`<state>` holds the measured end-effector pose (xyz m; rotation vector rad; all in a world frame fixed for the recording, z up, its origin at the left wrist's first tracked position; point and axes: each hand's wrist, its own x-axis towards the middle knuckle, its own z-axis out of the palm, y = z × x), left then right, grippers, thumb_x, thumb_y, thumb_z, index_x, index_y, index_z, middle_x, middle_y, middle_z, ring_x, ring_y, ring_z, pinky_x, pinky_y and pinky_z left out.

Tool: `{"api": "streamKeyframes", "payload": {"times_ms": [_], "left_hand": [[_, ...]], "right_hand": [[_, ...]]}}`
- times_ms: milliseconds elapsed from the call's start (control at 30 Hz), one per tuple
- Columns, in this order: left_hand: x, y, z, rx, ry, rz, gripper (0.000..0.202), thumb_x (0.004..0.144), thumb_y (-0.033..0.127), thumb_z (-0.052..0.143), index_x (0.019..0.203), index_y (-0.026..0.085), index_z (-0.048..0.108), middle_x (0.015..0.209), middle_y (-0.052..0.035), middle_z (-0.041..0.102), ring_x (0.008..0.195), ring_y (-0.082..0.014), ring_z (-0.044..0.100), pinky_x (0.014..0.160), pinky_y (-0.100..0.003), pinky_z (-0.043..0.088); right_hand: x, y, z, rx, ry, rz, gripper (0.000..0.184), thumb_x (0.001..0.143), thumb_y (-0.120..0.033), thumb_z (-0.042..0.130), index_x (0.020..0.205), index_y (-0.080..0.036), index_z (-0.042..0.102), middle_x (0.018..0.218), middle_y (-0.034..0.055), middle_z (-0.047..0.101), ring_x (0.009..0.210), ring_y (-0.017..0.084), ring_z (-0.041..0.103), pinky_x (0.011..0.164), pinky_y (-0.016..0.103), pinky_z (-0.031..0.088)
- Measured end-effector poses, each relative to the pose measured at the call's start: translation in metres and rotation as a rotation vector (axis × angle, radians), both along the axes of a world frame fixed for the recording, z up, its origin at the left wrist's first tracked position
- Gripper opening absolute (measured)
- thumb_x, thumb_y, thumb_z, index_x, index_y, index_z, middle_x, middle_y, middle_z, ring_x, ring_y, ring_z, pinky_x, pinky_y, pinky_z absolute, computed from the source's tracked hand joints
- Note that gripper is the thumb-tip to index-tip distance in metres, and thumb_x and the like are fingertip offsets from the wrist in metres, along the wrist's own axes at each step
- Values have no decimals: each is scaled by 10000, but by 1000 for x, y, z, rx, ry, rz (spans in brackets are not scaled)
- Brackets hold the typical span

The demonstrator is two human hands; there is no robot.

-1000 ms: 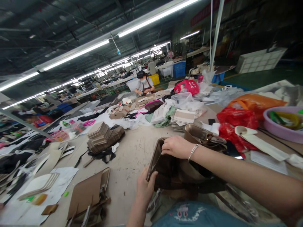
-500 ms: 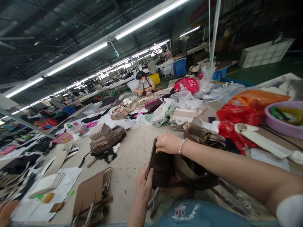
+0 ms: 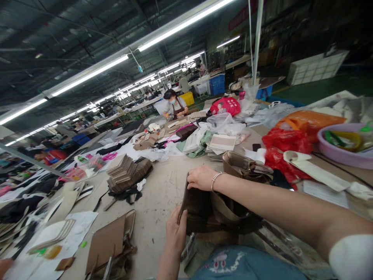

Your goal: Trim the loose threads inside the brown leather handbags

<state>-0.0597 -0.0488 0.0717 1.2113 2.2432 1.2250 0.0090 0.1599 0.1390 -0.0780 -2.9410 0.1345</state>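
Note:
A brown handbag (image 3: 201, 208) lies open in front of me, its dark inside facing up. My left hand (image 3: 176, 229) grips its left edge, thumb on the inner side and fingers behind. Farther up that same edge, my right hand (image 3: 203, 178) is closed over the rim, a bracelet at its wrist; its fingertips are partly hidden. The right forearm crosses above the bag and covers part of it. Just beyond that arm sits another brown bag (image 3: 233, 163). To the left of my left hand lies a brown flap bag (image 3: 109, 241) with straps.
A stack of brown panels (image 3: 125, 173) stands on the table (image 3: 159, 182). Pale cut pieces (image 3: 54, 233) lie on white paper at the left, near another person's hand (image 3: 5, 267). A purple basin (image 3: 346, 151) and red plastic bags (image 3: 287, 144) are at the right. A co-worker (image 3: 175, 105) sits across the table.
The view has shifted slightly, so the surroundings sit a little farther left. Both hands keep their hold on the bag's edge. The other person's hand at the lower left shows less.

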Motion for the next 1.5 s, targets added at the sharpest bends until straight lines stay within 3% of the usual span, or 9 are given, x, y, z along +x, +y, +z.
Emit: {"api": "streamKeyframes", "payload": {"times_ms": [500, 700, 867, 1000, 1233, 1500], "left_hand": [[-2, -1, -1, -4, 1, -30, 325, 874, 352, 401, 1094, 195, 581, 1082, -67, 606, 1006, -173, 538, 899, -290, 405], [1, -1, 1, 0, 46, -26, 308, 876, 337, 396, 1065, 197, 595, 1054, -64, 617, 980, -166, 551, 878, -285, 423], [3, -2, 5, -20, 140, -80, 331, 888, 310, 369, 1130, 194, 562, 1095, -80, 607, 992, -176, 551, 864, -311, 440], [4, -4, 8, -71, 262, -122, 342, 879, 292, 382, 1165, 185, 538, 1110, -95, 605, 1007, -196, 551, 851, -323, 450], [6, -2, -1, -10, 376, 29, 278, 871, 274, 397, 1037, 192, 604, 994, -74, 653, 901, -179, 600, 798, -286, 467], [6, -4, -4, 20, 304, 36, 313, 882, 278, 363, 1061, 181, 600, 1039, -88, 642, 955, -175, 588, 853, -299, 469]], "right_hand": [[-4, -6, 0, -1, -13, -60, 284, 831, -436, 511, 802, -201, 667, 845, 40, 664, 745, 171, 589, 552, 243, 348], [-2, -5, -3, -15, 49, -41, 309, 806, -432, 555, 1060, -257, 582, 877, 18, 659, 769, 173, 588, 542, 238, 325], [-2, -2, -1, 26, -23, 6, 236, 842, -422, 498, 922, -259, 648, 855, 25, 653, 753, 164, 578, 546, 236, 320], [-4, 1, 3, 38, -39, 10, 231, 831, -417, 512, 924, -256, 651, 850, 23, 659, 754, 162, 576, 548, 236, 319], [-6, 3, 8, 68, -51, 34, 216, 821, -421, 525, 856, -250, 653, 811, 9, 665, 731, 158, 580, 520, 241, 291], [-11, 2, 1, 15, -42, 40, 220, 819, -423, 530, 843, -241, 649, 811, 4, 662, 733, 149, 580, 532, 237, 294]]}}
